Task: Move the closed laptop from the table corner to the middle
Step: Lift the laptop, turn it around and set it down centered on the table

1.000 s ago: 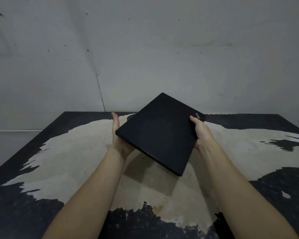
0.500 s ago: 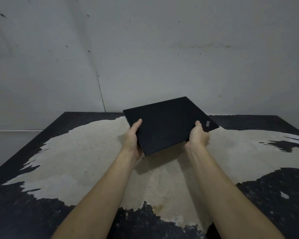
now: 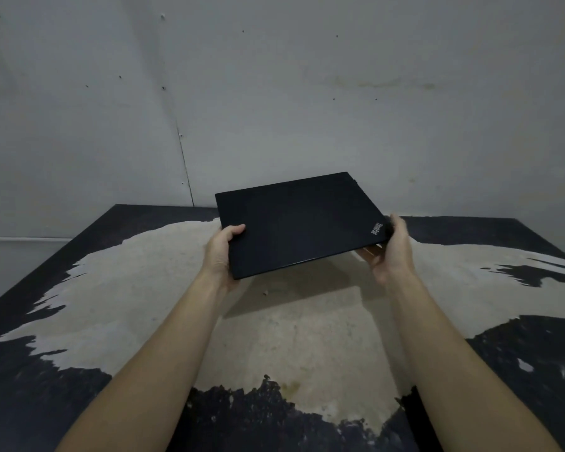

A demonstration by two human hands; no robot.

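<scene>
A closed black laptop (image 3: 302,223) with a small logo at its right near corner hangs in the air over the far middle of the table (image 3: 291,337). Its near edge is raised and casts a shadow on the surface below. My left hand (image 3: 221,252) grips its left near corner, thumb on the lid. My right hand (image 3: 390,249) holds the right near corner from the side and beneath.
The table is black with a large worn pale patch across its middle. A grey wall (image 3: 274,93) stands right behind the table's far edge. The left edge of the table runs diagonally at the left of the view.
The laptop has turned from a diamond-like slant to nearly square with the table, and it has moved a little farther from me. Both hands have kept hold of it.
</scene>
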